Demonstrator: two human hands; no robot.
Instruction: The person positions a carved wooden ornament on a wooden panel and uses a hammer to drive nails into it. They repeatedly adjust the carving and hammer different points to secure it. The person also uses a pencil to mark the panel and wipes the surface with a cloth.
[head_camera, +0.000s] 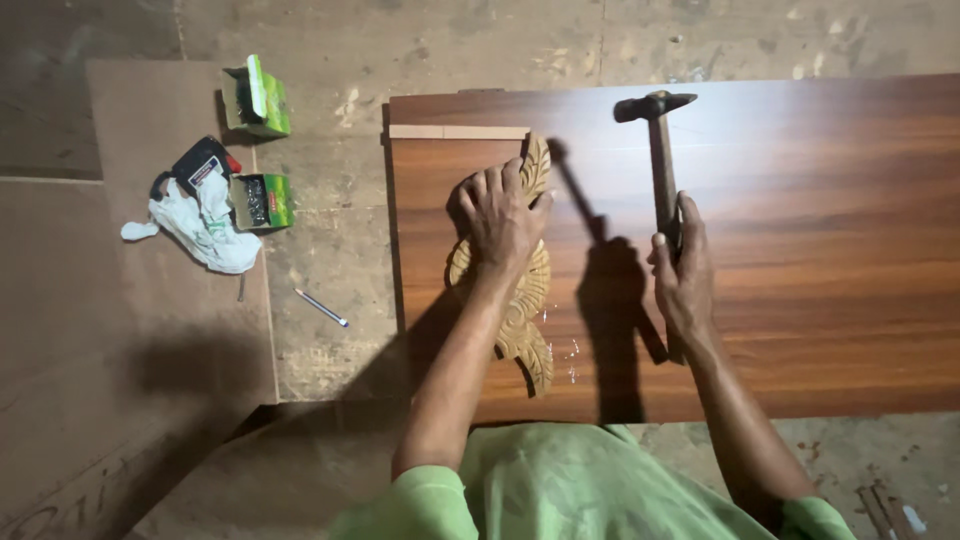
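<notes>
I see my left hand (502, 215) spread flat, palm down, pressing a carved wooden ornament (527, 300) against a long board (800, 250) of glossy reddish-brown wood grain. My right hand (682, 268) is closed around the handle of a hammer (660, 160), whose dark metal head is raised toward the far edge of the board, clear of the carving. The ornament lies at the left end of the board, running from far to near, pale and unfinished, with leafy scalloped edges and cut ridges; its far tip touches a thin pale wood strip (458, 131) set along the far-left corner. I judge the carving placed but not yet fully fastened: a few small pale specks lie on the board near its near end, and I cannot tell whether any nails are in. On the rough concrete floor to the left sit two small green boxes (262, 150), open and holding dark contents, a crumpled white cloth (205, 232) and a pencil (321, 307).
</notes>
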